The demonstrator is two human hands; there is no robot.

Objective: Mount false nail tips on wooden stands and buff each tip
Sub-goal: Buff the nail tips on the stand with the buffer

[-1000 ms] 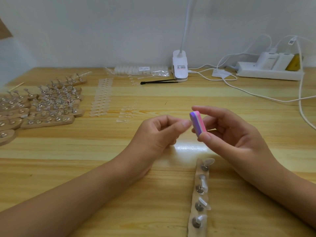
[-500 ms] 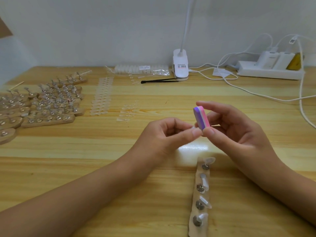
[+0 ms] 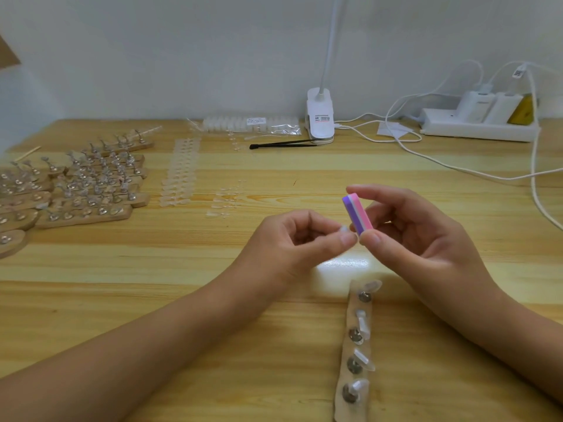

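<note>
The left hand (image 3: pixel 292 239), pinching a tip (image 3: pixel 344 229), has met the buffer (image 3: pixel 358 214) the right hand (image 3: pixel 420 239) grips. Buffing is probably starting.

Bare forearms — left hand (image 3: pixel 286 242), right hand (image 3: pixel 426 239) — short nails.

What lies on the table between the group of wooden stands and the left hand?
Rows of clear nail tips lie there; the head view shows them.

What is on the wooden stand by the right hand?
Four metal holders, each carrying a clear nail tip. The wooden stand's near end runs off frame, unseen.
</note>
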